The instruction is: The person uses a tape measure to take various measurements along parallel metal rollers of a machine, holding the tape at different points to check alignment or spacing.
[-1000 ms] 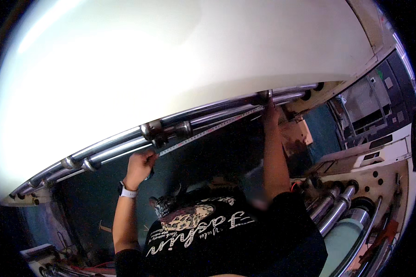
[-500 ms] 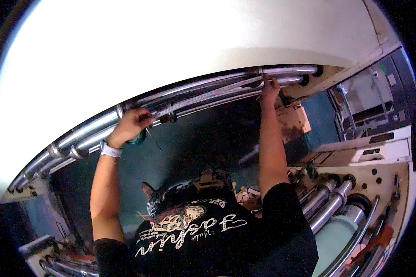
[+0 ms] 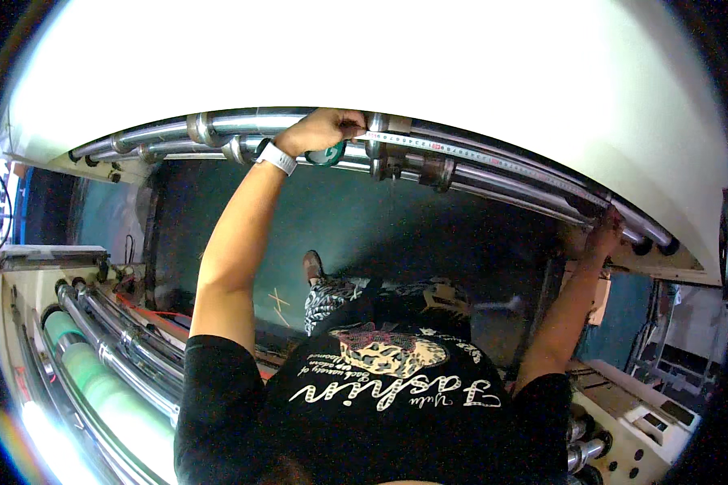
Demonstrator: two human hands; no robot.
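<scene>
- A tape measure (image 3: 493, 158) ran stretched along the metal rollers (image 3: 243, 123) at the top of the machine, its blade spanning from one hand to the other, just under the big white sheet (image 3: 364, 56).
- The left hand (image 3: 322, 129) was closed around the green tape case (image 3: 328, 153) and pressed against a roller collar (image 3: 378, 123); a white wristband (image 3: 277, 157) sat on that wrist.
- The right hand (image 3: 605, 234) was well apart at the far roller end, fingers pinched on the blade's tip against the machine frame (image 3: 663, 263); the exact grip was too small to make out.
- To measure well, the blade probably needed to stay taut, flat and parallel to the roller, with the tip held square at the end.
- Room was tight above, where the sheet edge met the rollers; below lay an open dark green floor (image 3: 364, 218).
- More rollers (image 3: 113, 356) flanked the person's left, and a control cabinet (image 3: 647, 420) the right.
</scene>
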